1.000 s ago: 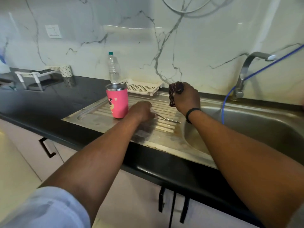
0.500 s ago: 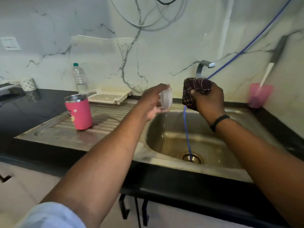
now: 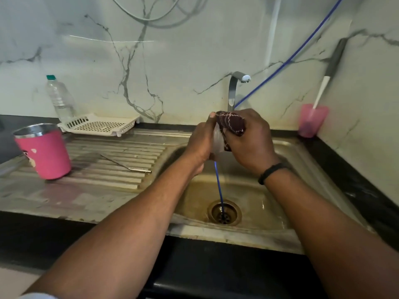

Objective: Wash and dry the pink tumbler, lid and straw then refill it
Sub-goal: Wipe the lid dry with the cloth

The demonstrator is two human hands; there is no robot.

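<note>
Showing from the head view, the left hand pinches the clear lid over the sink while the right hand presses a bunched maroon cloth against it, so the wet lid could slip into the basin, with the pink tumbler and metal straw waiting on the drainboard.

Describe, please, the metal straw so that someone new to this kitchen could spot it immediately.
Start at the steel sink and look to the ribbed draining board on its left. The metal straw lies flat across the ribs, between the pink tumbler and the basin. It is the only thin, silver, rod-like thing there.
</note>
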